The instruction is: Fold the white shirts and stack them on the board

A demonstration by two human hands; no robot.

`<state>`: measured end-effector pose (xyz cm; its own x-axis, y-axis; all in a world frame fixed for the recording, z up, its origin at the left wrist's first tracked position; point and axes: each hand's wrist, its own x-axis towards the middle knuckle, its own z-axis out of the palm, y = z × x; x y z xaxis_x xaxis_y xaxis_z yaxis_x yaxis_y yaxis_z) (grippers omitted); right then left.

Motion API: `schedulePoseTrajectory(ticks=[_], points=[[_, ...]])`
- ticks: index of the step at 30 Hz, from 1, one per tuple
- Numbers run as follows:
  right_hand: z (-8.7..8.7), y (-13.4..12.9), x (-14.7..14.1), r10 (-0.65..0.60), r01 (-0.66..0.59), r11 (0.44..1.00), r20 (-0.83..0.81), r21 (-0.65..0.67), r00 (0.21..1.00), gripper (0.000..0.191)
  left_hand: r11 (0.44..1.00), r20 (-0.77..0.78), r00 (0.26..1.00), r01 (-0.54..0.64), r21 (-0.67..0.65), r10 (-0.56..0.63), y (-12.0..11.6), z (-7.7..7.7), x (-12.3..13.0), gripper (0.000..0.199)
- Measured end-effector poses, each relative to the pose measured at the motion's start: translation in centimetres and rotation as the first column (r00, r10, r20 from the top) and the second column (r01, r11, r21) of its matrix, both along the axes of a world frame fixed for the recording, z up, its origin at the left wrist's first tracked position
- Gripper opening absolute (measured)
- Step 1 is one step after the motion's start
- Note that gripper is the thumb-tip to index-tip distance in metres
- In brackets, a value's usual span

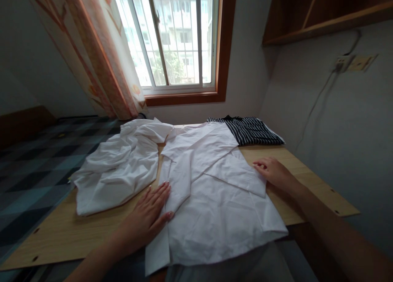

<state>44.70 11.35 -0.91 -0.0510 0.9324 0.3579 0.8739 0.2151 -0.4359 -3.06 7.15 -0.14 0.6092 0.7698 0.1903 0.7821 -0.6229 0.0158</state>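
Observation:
A white long-sleeved shirt point(211, 208) lies on a wooden board in front of me, its sleeves folded inward across the body. My left hand point(153, 208) rests flat on the shirt's left edge, fingers stretched out and holding nothing. At the right edge, beside the folded sleeve, is my right hand point(270, 171); its fingers are loosely bent and touch or nearly touch the cloth. The shirt's lower hem hangs past the near edge of the board.
Another white garment point(119, 171) lies crumpled on the left of the wooden board point(61, 237). A black-and-white striped garment point(248, 130) lies folded at the back right. Checked bedding point(21, 171) is on the left. A cable point(316, 101) hangs from a wall socket on the right.

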Motion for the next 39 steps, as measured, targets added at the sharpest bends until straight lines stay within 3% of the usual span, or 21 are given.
schedulePoseTrajectory(ticks=[4, 7, 9, 13, 17, 23, 27, 30, 35, 37, 39], points=[[-0.4, 0.2, -0.7, 0.002, -0.006, 0.996, -0.053, -0.087, 0.999, 0.032, 0.992, 0.099, 0.995, 0.041, -0.119, -0.029, 1.5, 4.2, 3.2, 0.054], [-0.8, 0.4, -0.8, -0.039, 0.035, 0.994, -0.039, -0.101, 0.998, 0.032, 0.96, 0.183, 0.959, 0.242, -0.14, -0.215, 3.4, 6.6, 8.0, 0.042], [-1.1, 0.4, -0.4, -0.06, 0.058, 0.993, -0.022, -0.103, 0.998, 0.034, 0.912, 0.205, 0.917, 0.378, -0.163, -0.343, 5.1, 7.0, 11.7, 0.035], [-1.2, 0.0, 0.4, -0.03, 0.012, 0.99, -0.124, -0.14, 0.992, 0.04, 0.85, 0.157, 0.865, 0.499, -0.171, -0.477, 8.4, 5.4, 18.2, 0.029], [-0.7, -0.3, 0.7, -0.006, -0.142, 0.954, -0.487, -0.265, 0.873, 0.042, 0.857, 0.142, 0.861, 0.504, -0.105, -0.489, 9.3, 2.2, 21.8, 0.041], [-0.1, -0.6, 0.0, -0.065, -0.308, 0.898, -0.786, -0.315, 0.615, 0.04, 0.88, 0.286, 0.856, 0.469, -0.079, -0.43, 8.4, -1.4, 22.6, 0.073], [0.0, -0.7, -1.0, -0.102, -0.338, 0.906, -0.907, -0.254, 0.408, 0.039, 0.889, 0.343, 0.835, 0.457, 0.006, -0.431, 8.5, -1.7, 22.7, 0.094], [0.0, -0.5, -1.5, -0.074, -0.344, 0.919, -0.942, -0.191, 0.326, 0.038, 0.879, 0.34, 0.815, 0.467, 0.093, -0.469, 8.1, -1.3, 22.9, 0.093], [-0.7, 0.2, -1.6, 0.017, -0.361, 0.927, -0.951, -0.101, 0.31, 0.037, 0.881, 0.329, 0.818, 0.452, 0.138, -0.472, 7.9, -1.0, 23.0, 0.072], [-1.0, 0.4, -1.6, 0.071, -0.362, 0.93, -0.931, -0.068, 0.358, 0.037, 0.882, 0.343, 0.813, 0.449, 0.143, -0.47, 8.2, -0.9, 22.9, 0.07], [-1.3, 0.6, -1.8, 0.143, -0.354, 0.935, -0.876, -0.033, 0.46, 0.039, 0.884, 0.37, 0.804, 0.443, 0.15, -0.465, 8.5, -0.9, 22.8, 0.067]])
